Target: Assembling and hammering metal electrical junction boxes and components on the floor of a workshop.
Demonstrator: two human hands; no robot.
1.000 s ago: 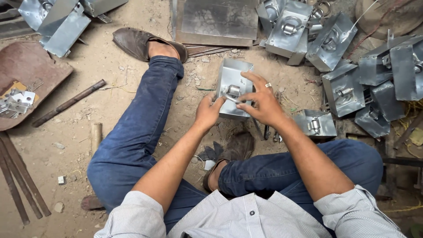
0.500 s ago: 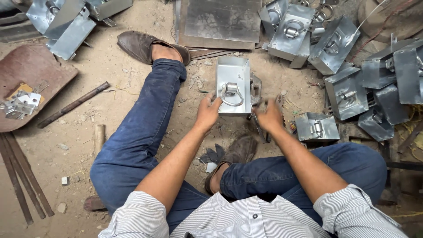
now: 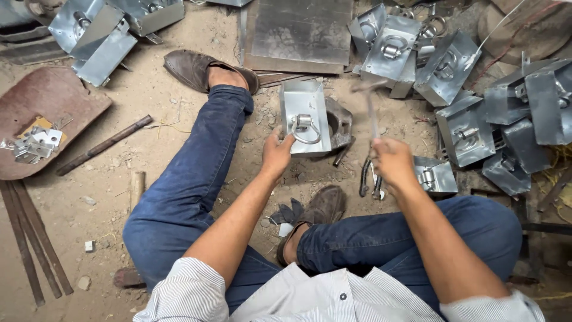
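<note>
- My left hand [image 3: 275,156] is pinched on the near edge of the sheet-metal tray [image 3: 305,117]. The tray sits on a dark iron block [image 3: 338,123] on the dirt, just past my knee.
- My right hand [image 3: 391,162] is closed round a thin-handled hammer [image 3: 370,113], raised and motion-blurred, head up near the tray's far-right corner.
- Risk: left thumb's v. close to the ring fitting [image 3: 304,128]; a wide swing could catch it.
- Risk: tray only partly backed by the block, so prob. tips or skids if hit off-centre.
- Risk: thin sheet w/ sharp-looking folded edges; a slip could cut my fingers.
- Materials: tray's dull grey galvanised sheet, box-folded; ring's bright round steel; ground's loose, gritty.
- Pliers [image 3: 368,177] lie just below my right hand.
</note>
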